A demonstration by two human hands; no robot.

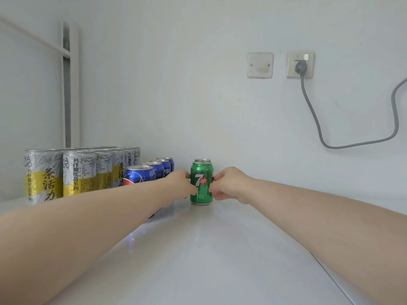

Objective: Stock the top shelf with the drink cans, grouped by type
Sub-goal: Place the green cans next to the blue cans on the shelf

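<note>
Setting: plain indoor storage corner; home or shop back room, I am not managing to tell which. I am facing a glossy white shelf point(220, 249) running up to a white painted wall point(176, 84). Stock is standing in rows by type: tall tea cans point(44, 175), blue Pepsi cans point(138, 173), a green 7up can point(201, 183). A switched socket point(300, 60) is carrying a grey plug point(300, 67) and cable point(317, 126), beside a blank cover plate point(260, 65).

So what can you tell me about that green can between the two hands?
The green can looks like shiny metal, with a white 7 and a red dot reading up, and silver rims top and bottom. It stands upright on the white shelf, label facing the camera. The left hand and the right hand grip its sides. A second green can stands right behind it; the blue cans stand apart to its left.
</note>
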